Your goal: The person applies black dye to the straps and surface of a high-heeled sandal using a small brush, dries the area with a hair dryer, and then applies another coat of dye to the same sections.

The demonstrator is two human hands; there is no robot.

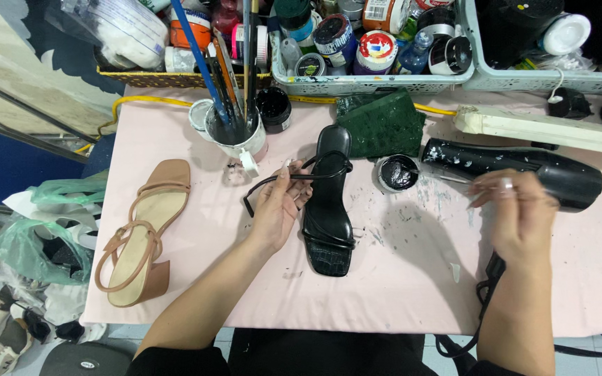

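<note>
Left hand [278, 207]: fingers pinched on the thin black strap [273, 181] of the black sandal [328, 209], which lies flat on the pink table [398, 278], toe toward the person, just right of the hand.

Right hand [520, 216]: blurred, fingers loosely spread above the table, holding nothing that can be made out; near the black hair dryer [517, 167].

Tan sandal [141, 233]: at the table's left edge, well apart from the black one.

Small pot [397, 173] of black paint: between sandal and dryer.

Green cloth [383, 124]: touching the sandal's heel end.

White cup [235, 132] of brushes, with a black jar [274, 108] just beside it.

Baskets [364, 82] of paint jars: along the far edge.
</note>
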